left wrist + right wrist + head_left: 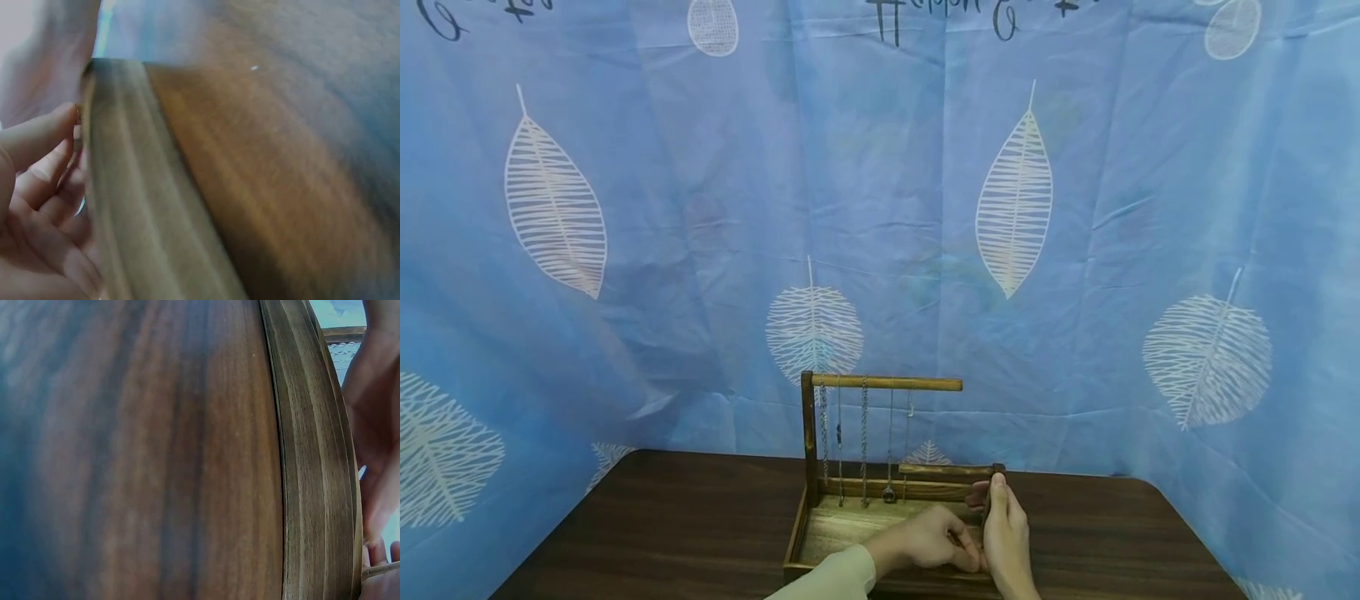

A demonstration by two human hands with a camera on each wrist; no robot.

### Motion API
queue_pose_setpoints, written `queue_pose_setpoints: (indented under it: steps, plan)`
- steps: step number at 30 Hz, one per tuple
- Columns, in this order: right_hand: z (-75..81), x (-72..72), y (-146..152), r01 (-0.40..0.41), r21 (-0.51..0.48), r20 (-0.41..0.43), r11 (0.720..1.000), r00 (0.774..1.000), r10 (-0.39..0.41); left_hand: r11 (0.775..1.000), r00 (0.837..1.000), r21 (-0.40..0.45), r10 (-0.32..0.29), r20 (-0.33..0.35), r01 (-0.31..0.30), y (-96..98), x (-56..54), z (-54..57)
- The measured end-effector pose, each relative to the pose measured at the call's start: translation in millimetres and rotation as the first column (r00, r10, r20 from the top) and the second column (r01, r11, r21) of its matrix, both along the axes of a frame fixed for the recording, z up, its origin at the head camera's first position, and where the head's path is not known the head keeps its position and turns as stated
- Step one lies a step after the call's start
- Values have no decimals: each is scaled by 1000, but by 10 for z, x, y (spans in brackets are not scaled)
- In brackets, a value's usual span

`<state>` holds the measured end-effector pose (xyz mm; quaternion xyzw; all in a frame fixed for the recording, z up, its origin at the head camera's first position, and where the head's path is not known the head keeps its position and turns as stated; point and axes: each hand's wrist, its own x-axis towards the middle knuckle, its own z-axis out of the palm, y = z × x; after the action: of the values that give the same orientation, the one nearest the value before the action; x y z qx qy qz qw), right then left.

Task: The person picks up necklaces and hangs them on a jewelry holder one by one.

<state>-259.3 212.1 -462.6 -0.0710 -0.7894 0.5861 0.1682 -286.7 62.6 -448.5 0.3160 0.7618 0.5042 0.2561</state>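
Observation:
A wooden jewelry stand [887,383] stands on the table, with a shallow tray [796,537] as its base. Several necklaces [864,442] hang from its upper bar. My left hand [928,537] reaches over the tray to its front right corner. In the left wrist view, the thumb and forefinger of that hand pinch a small shiny piece [77,131] beside the tray wall [144,187]; too little of it shows to name its kind. At the right side my right hand [1009,533] grips the stand, its thumb up along the short post [997,469] and fingertips showing on the inner side.
A lower, shorter bar [943,470] extends leftward from the short post. The dark brown table [1090,533] stretches out on both sides of the stand. Behind it hangs a blue cloth [895,208] printed with white leaves.

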Motion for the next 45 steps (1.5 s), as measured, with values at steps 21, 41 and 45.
queue_pose_setpoints:
  steps: [21, 41, 45]
  plan:
    - [-1, -5, -4, 11, 0, -1, 1000, 1000, -11, 989, 997, 146, -16, -70, 26, -244, 100, 433]
    - [-17, 3, 34, -3, -8, 85, 1000, 996, 3, 878, 988, 454, 118, 98, -150, -201, 139, 785]
    - [12, -3, 18, -21, 1, 106, 1000, 994, 21, 842, 981, 507, 128, 144, -185, -195, 121, 826]
